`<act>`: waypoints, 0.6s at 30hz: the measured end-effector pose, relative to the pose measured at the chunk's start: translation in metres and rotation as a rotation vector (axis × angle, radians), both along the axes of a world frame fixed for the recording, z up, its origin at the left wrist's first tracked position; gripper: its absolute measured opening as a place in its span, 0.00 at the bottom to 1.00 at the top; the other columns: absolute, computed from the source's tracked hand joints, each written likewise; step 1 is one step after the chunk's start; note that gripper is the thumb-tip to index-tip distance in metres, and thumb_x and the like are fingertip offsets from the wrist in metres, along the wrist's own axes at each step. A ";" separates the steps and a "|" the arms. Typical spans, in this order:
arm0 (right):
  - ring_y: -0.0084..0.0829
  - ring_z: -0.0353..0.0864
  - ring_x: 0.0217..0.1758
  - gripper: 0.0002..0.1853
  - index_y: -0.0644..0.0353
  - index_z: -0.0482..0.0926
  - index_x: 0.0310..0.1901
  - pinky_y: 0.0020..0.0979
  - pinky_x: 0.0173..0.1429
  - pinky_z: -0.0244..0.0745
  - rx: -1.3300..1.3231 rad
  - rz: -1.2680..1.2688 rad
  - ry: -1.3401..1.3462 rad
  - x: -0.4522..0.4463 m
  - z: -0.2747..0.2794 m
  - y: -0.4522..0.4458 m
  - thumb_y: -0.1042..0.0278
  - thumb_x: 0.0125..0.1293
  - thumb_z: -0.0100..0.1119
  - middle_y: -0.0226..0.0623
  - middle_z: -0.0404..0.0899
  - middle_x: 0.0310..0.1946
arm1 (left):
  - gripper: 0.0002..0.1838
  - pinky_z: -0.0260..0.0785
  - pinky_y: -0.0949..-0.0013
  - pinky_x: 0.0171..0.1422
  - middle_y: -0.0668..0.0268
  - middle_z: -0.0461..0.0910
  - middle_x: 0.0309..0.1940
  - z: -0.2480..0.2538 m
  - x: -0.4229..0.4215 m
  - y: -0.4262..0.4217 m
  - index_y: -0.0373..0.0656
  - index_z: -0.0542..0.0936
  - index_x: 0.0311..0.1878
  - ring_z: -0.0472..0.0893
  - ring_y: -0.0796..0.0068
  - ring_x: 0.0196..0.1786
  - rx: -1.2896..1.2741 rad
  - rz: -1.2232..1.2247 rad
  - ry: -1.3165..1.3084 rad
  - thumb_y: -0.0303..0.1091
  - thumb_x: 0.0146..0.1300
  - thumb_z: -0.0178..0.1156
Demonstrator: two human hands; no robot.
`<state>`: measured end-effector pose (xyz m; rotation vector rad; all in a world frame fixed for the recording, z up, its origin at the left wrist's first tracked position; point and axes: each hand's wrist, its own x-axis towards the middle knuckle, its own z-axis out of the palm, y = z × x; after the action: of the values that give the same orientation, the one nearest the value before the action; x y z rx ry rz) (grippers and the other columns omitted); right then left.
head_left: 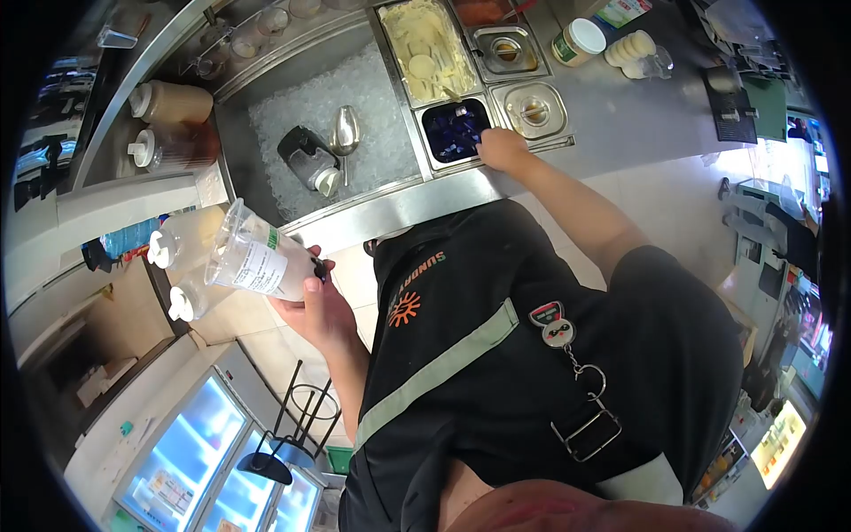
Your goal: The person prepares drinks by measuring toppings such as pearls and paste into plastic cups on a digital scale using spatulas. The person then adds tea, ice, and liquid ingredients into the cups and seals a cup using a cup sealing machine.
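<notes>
The work surface is a metal counter (620, 133), with an ice bin (232, 146) set into it. In the ice (381, 115) lie a metal scoop (346, 133) and a dark and clear container (310, 161). To the right of the ice are a long pan (384, 44) of pale yellow food and, nearer to the body, a small pan (427, 142) with dark blue shiny pieces. Two metal lids (534, 110) cover the pans beside them. A white tub (578, 43) stands farther along the counter. White-capped bottles (182, 104) are at the left side of the bin. Behind, on the left, there are lit glass-door fridges (191, 452) and a stool (270, 457) on the tiled floor (362, 284). Another person (769, 222) is far away at the right.

The front edge (390, 206) of the counter is a smooth metal strip, close to the dark clothing (550, 355). Between the bin and the left hand there is a space above the floor, and to the right of the lids the counter surface is wide.

The left hand (319, 310) is closed around the lower part of a clear plastic cup (253, 257), outside the front edge. The cup is tilted, its open rim to the upper left, and it has a white label and pale contents, with some dark pieces near the fingers. The right hand (501, 149) is at the right edge of the small pan, fingers curled and narrow; I cannot tell what is inside them. The cup is well apart from this hand.
</notes>
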<state>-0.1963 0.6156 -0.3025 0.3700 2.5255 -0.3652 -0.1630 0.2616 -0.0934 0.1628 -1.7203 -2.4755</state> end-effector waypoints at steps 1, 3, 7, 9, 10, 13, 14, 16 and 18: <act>0.49 0.86 0.48 0.19 0.63 0.86 0.42 0.47 0.52 0.80 -0.026 -0.008 0.021 -0.002 -0.002 0.005 0.53 0.67 0.57 0.49 0.86 0.43 | 0.37 0.77 0.62 0.49 0.54 0.74 0.60 -0.004 0.003 -0.002 0.38 0.64 0.68 0.80 0.57 0.54 -0.019 0.013 -0.014 0.32 0.57 0.70; 0.51 0.85 0.46 0.20 0.65 0.84 0.40 0.47 0.52 0.79 -0.076 -0.044 0.074 -0.010 -0.006 0.011 0.53 0.68 0.57 0.51 0.85 0.41 | 0.37 0.78 0.63 0.49 0.53 0.74 0.59 -0.013 0.003 0.000 0.38 0.63 0.68 0.80 0.57 0.54 -0.039 0.029 -0.016 0.32 0.58 0.70; 0.51 0.85 0.46 0.20 0.65 0.84 0.39 0.48 0.52 0.79 -0.067 -0.075 0.084 -0.021 -0.031 0.021 0.52 0.68 0.57 0.52 0.85 0.41 | 0.38 0.78 0.61 0.50 0.53 0.74 0.57 -0.031 0.002 0.007 0.38 0.62 0.68 0.80 0.57 0.54 -0.081 0.022 -0.044 0.29 0.57 0.70; 0.52 0.85 0.48 0.20 0.65 0.85 0.41 0.49 0.51 0.80 -0.100 -0.061 0.109 -0.024 -0.036 0.027 0.53 0.67 0.58 0.55 0.85 0.42 | 0.45 0.75 0.60 0.58 0.55 0.72 0.60 -0.039 -0.003 0.014 0.37 0.59 0.69 0.78 0.60 0.58 -0.075 0.013 -0.064 0.27 0.51 0.75; 0.52 0.85 0.48 0.20 0.65 0.85 0.41 0.49 0.51 0.80 -0.100 -0.066 0.111 -0.022 -0.037 0.031 0.53 0.67 0.58 0.55 0.85 0.42 | 0.45 0.75 0.60 0.58 0.55 0.72 0.60 -0.053 -0.008 0.012 0.37 0.59 0.69 0.78 0.60 0.58 -0.076 0.008 -0.062 0.27 0.51 0.75; 0.51 0.86 0.38 0.21 0.66 0.86 0.40 0.47 0.46 0.80 -0.258 -0.095 0.187 -0.012 -0.033 0.048 0.51 0.65 0.60 0.52 0.86 0.34 | 0.45 0.71 0.64 0.63 0.60 0.72 0.59 -0.081 -0.024 0.016 0.39 0.60 0.68 0.75 0.67 0.60 -0.338 -0.265 -0.109 0.18 0.48 0.74; 0.41 0.82 0.28 0.19 0.66 0.86 0.38 0.41 0.37 0.76 -0.418 -0.215 0.158 -0.005 -0.023 0.053 0.54 0.65 0.60 0.45 0.82 0.25 | 0.44 0.71 0.63 0.64 0.59 0.72 0.58 -0.096 -0.029 0.021 0.39 0.61 0.67 0.76 0.67 0.60 -0.350 -0.332 -0.138 0.16 0.48 0.73; 0.32 0.78 0.18 0.17 0.66 0.86 0.36 0.34 0.27 0.73 -0.576 -0.333 0.133 0.008 0.004 0.058 0.58 0.65 0.61 0.38 0.78 0.16 | 0.44 0.70 0.64 0.66 0.57 0.72 0.58 -0.131 -0.038 0.029 0.38 0.60 0.68 0.76 0.66 0.61 -0.446 -0.525 -0.192 0.16 0.48 0.72; 0.19 0.66 0.14 0.13 0.64 0.86 0.34 0.25 0.21 0.60 -0.903 -0.534 0.106 0.023 0.042 0.057 0.63 0.66 0.60 0.29 0.72 0.13 | 0.43 0.68 0.65 0.68 0.56 0.73 0.59 -0.164 -0.043 0.046 0.37 0.60 0.69 0.76 0.65 0.62 -0.544 -0.646 -0.162 0.14 0.48 0.68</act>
<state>-0.1733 0.6725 -0.2603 0.6429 2.0315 -1.6639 -0.2060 0.3076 -0.2570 -0.3008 -2.7978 -2.2585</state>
